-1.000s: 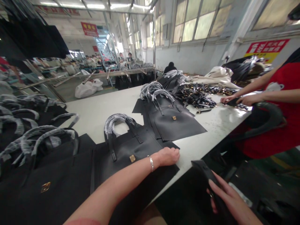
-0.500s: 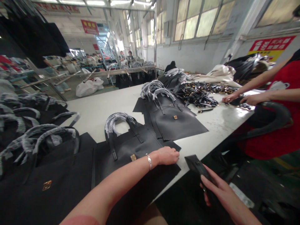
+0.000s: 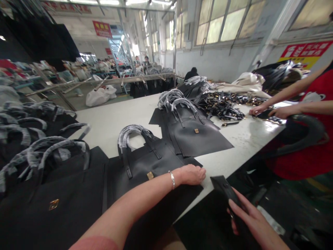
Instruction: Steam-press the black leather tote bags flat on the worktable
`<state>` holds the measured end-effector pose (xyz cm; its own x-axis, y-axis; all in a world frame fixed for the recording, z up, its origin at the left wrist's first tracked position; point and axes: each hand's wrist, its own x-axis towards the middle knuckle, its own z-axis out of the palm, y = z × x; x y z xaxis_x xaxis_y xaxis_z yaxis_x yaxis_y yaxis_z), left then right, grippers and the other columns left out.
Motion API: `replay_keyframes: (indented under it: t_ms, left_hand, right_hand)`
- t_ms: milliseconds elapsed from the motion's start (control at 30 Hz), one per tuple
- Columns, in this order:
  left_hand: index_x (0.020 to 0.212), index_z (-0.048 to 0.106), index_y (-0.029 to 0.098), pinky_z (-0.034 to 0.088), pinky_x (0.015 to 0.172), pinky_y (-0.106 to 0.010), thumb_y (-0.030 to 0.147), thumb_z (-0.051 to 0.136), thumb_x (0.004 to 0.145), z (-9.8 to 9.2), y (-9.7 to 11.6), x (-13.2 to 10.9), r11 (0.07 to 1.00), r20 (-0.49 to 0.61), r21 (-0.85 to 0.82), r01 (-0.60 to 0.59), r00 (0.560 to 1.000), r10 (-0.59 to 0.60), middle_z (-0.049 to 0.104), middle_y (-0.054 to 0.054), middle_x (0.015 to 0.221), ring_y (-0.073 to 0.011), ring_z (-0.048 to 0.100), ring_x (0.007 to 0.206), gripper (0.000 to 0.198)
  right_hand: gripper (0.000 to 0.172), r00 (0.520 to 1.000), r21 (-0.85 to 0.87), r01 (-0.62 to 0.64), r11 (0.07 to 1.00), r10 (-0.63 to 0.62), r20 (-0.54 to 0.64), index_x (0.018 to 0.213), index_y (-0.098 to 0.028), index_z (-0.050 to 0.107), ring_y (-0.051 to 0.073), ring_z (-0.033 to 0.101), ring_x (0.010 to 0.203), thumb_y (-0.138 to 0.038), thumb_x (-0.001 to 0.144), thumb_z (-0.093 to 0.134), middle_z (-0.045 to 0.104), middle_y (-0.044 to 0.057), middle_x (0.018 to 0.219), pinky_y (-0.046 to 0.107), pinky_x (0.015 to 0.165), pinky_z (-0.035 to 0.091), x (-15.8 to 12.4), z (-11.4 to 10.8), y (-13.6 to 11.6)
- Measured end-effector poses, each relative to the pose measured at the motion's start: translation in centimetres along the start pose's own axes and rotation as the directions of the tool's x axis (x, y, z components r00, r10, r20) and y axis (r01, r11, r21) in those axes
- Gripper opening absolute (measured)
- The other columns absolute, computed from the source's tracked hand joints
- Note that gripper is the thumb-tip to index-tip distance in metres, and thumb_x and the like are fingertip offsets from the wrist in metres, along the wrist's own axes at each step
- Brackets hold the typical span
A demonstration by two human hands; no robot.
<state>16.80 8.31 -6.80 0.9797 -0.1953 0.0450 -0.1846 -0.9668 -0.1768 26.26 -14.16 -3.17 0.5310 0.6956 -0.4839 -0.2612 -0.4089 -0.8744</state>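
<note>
While both hands are in view, what's the left hand (image 3: 191, 174) doing?

Knuckles up on the corner of a black leather tote (image 3: 156, 163), which lies on the table (image 3: 234, 146). Can't tell if it's pinching the edge. Silver bangle (image 3: 172, 180) on the wrist.

And the right hand (image 3: 246, 217)?

Past the table edge, fingers wrapped and pressed together on a flat black piece (image 3: 221, 185), just beside the tote's lower corner.

What's around the tote?

Plastic-wrapped handles (image 3: 130, 137) stand up from it, gold plate (image 3: 150, 175) on the front. Second tote (image 3: 197, 142) lies flat just beyond. Co-worker's hands (image 3: 282, 111) at far right, near a heap of straps and metal fittings (image 3: 223, 107).
</note>
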Motion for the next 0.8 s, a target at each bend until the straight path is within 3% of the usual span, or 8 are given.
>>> replay_keyframes:
  t_ms: [267,367,467,567,633,700,800]
  left_hand:
    - [0.089,0.056,0.013,0.046,0.052,-0.027,0.015,0.035,0.093,-0.2,-0.5,0.4,0.983,-0.025,-0.061,0.172,0.985,-0.173,0.056,-0.008,0.086,-0.0152,0.059,0.063,0.021]
    - [0.095,0.056,0.016,0.049,0.061,-0.025,0.013,0.041,0.09,-0.4,-0.7,-0.1,0.96,-0.037,-0.121,0.254,0.965,-0.26,0.059,-0.006,0.093,-0.0141,0.062,0.073,0.016]
    - [0.109,0.053,0.017,0.049,0.083,-0.03,0.01,0.041,0.09,-0.1,0.1,-1.8,0.903,-0.066,-0.167,0.395,0.91,-0.41,0.06,-0.007,0.108,-0.0164,0.059,0.099,0.024]
    - [0.12,0.049,0.013,0.036,0.105,-0.042,0.015,0.038,0.093,0.9,1.7,-3.7,0.808,-0.086,-0.208,0.551,0.813,-0.576,0.053,-0.012,0.127,-0.0209,0.045,0.124,0.03]
    - [0.124,0.047,0.013,0.029,0.11,-0.042,0.019,0.038,0.094,1.6,2.5,-4.4,0.747,-0.087,-0.267,0.609,0.757,-0.648,0.049,-0.011,0.134,-0.0195,0.038,0.13,0.032]
    - [0.123,0.048,0.014,0.027,0.112,-0.039,0.021,0.04,0.094,1.9,2.9,-4.6,0.716,-0.081,-0.328,0.616,0.737,-0.671,0.05,-0.01,0.134,-0.0171,0.039,0.13,0.031]
    - [0.122,0.049,0.015,0.027,0.112,-0.039,0.017,0.041,0.092,1.8,2.8,-4.5,0.71,-0.073,-0.367,0.601,0.742,-0.667,0.052,-0.009,0.131,-0.0166,0.04,0.128,0.031]
  right_hand:
    - [0.088,1.0,-0.04,0.028,0.999,-0.028,0.0,0.141,-0.022,0.034,0.015,0.055,0.043,-0.055,0.069,0.071,0.061,-0.004,0.065,0.026,0.038,0.046,-0.4,1.2,-1.2]
    - [0.086,0.999,-0.055,0.046,0.997,-0.046,0.004,0.141,-0.022,0.034,0.014,0.055,0.042,-0.054,0.07,0.07,0.061,-0.005,0.064,0.025,0.038,0.046,-0.2,1.4,-1.5]
    - [0.081,0.997,-0.115,0.041,0.993,-0.034,0.062,0.141,-0.023,0.035,0.014,0.055,0.042,-0.053,0.073,0.067,0.061,-0.004,0.065,0.025,0.037,0.046,0.2,1.0,-1.7]
    - [0.076,0.989,-0.184,-0.002,0.983,0.029,0.146,0.142,-0.023,0.034,0.014,0.056,0.04,-0.051,0.078,0.064,0.061,-0.004,0.065,0.024,0.035,0.045,0.8,0.7,-2.0]
    - [0.072,0.974,-0.209,-0.042,0.977,0.086,0.208,0.142,-0.023,0.032,0.013,0.055,0.038,-0.049,0.081,0.061,0.06,-0.004,0.064,0.022,0.034,0.044,1.3,0.7,-2.5]
    - [0.067,0.957,-0.231,-0.079,0.97,0.139,0.256,0.141,-0.023,0.033,0.012,0.054,0.036,-0.047,0.084,0.059,0.059,-0.004,0.062,0.021,0.032,0.043,1.8,1.1,-3.2]
    - [0.059,0.936,-0.256,-0.115,0.96,0.192,0.296,0.138,-0.023,0.039,0.013,0.055,0.037,-0.046,0.086,0.056,0.06,-0.003,0.061,0.021,0.032,0.044,2.9,2.1,-4.5]
